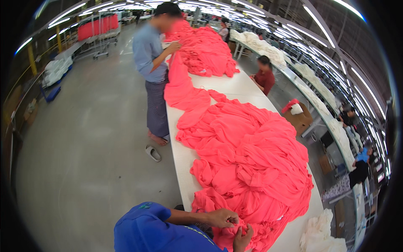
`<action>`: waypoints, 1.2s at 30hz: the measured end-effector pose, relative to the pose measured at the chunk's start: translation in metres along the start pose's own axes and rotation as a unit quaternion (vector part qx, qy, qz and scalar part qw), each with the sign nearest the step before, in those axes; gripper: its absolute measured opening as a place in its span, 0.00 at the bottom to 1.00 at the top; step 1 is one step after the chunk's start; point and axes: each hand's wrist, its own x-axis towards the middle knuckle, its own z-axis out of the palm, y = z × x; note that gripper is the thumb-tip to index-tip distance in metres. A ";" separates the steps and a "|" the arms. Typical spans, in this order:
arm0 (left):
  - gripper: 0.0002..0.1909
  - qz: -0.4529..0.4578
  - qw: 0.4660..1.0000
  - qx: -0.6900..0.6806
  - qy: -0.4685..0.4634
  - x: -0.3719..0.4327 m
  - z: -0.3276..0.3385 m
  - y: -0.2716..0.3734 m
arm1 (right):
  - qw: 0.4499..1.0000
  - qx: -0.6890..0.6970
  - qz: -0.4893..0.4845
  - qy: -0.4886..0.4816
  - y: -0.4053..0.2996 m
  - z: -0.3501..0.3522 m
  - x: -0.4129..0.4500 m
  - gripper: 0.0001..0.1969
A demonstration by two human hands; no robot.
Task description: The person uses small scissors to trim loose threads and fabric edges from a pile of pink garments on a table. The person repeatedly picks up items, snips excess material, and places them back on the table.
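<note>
At the bottom of the head view, my left hand has its fingers curled on a gathered edge of coral-pink fabric. Just below it, my right hand holds the same bunched cloth between thumb and fingers, partly cut off by the picture's edge. The gathered part looks ruffled. It lies at the near end of a large, loose heap of this fabric on a long white table. Whether a small tool or thread is between my fingers cannot be told.
A co-worker in a blue shirt stands at the table's left side, handling coral fabric joined to another heap. Cream cloth lies at the lower right. A seated person in dark red and a cardboard box are beyond the table.
</note>
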 end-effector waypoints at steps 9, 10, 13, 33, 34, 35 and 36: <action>0.09 0.034 0.997 -0.064 0.003 -0.024 0.012 -0.002 | 0.997 0.047 -0.029 -0.051 -0.023 0.029 0.013 0.15; 0.09 0.024 0.998 -0.059 0.012 -0.029 0.011 0.001 | 0.996 0.053 -0.035 -0.060 -0.027 0.033 0.012 0.15; 0.09 0.020 0.999 -0.037 0.032 -0.046 0.014 0.008 | 0.992 0.066 -0.051 -0.092 -0.039 0.047 0.013 0.16; 0.09 0.026 0.994 0.078 0.078 -0.102 0.015 0.021 | 0.992 0.036 -0.097 -0.078 -0.060 0.017 0.067 0.20; 0.09 0.033 0.993 0.073 0.082 -0.102 0.015 0.021 | 0.991 0.034 -0.098 -0.079 -0.061 0.014 0.070 0.20; 0.08 0.040 0.993 0.068 0.086 -0.102 0.016 0.021 | 0.992 0.032 -0.095 -0.080 -0.061 0.012 0.070 0.21; 0.08 0.048 0.993 0.062 0.090 -0.102 0.016 0.022 | 0.991 0.030 -0.095 -0.085 -0.063 0.009 0.068 0.21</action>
